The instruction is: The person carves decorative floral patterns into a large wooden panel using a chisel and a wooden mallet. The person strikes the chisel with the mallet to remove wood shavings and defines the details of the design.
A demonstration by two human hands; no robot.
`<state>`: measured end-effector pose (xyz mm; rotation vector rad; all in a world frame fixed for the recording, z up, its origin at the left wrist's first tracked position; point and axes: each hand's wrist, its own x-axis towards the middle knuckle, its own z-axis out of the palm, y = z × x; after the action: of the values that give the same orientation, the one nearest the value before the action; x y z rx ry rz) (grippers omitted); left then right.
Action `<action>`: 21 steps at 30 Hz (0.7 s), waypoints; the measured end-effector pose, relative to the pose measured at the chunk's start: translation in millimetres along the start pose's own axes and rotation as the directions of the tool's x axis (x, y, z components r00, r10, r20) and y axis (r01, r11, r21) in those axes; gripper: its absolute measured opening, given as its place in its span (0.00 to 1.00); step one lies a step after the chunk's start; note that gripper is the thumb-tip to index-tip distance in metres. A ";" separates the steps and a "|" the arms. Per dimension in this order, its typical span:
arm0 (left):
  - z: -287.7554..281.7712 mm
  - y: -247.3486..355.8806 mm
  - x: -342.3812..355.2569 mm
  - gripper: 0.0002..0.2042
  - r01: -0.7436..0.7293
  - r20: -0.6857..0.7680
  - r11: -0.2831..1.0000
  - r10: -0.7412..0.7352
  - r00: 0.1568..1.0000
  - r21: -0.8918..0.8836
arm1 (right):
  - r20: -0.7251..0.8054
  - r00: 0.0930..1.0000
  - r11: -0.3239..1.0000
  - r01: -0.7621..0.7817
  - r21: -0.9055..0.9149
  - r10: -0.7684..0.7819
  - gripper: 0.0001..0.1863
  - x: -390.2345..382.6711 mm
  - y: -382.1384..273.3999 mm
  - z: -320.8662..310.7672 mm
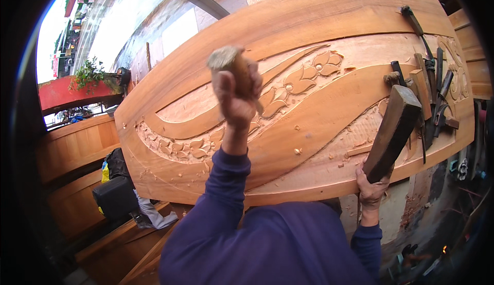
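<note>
My left hand [239,102] is raised over the carved wooden panel [329,115], closed around a carving chisel. The thick wooden handle of the chisel [224,58] has a frayed, pale top; a short bit of what looks like its blade shows below my fingers, over the carved flowers [296,82]. My right hand [373,190], at the panel's near edge, grips the lower end of a dark, square-sided wooden mallet [393,130]. The mallet slants up and to the right, its broad end over the panel beside several other tools.
Several chisels [437,89] lie in a cluster on the panel's right side, and another chisel [414,25] lies farther back. Wood shavings [298,151] are scattered over the panel. At left sit a black case [114,198] and stacked wooden boards [82,141]. A plant [88,76] stands beyond.
</note>
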<state>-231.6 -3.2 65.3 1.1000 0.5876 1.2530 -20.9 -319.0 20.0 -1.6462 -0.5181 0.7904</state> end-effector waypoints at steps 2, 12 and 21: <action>14.3 -3.9 16.5 0.41 -0.024 0.024 0.995 0.022 0.999 0.099 | -0.021 1.000 1.000 -0.001 -0.002 0.001 0.30 0.7 -1.9 3.5; 33.8 -47.8 74.9 0.22 -0.016 0.217 0.979 0.061 0.974 -0.204 | -0.082 0.995 0.997 0.055 -0.059 -0.059 0.28 -2.4 -6.3 12.6; 48.9 -68.4 87.6 0.13 0.013 0.158 0.923 0.052 0.986 -0.384 | -0.109 0.990 0.986 0.072 -0.149 -0.089 0.33 -0.3 -9.0 14.7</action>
<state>-135.9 67.6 41.7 0.8680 0.1902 1.2162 -31.2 -307.4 27.4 -1.7814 -0.5674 0.6060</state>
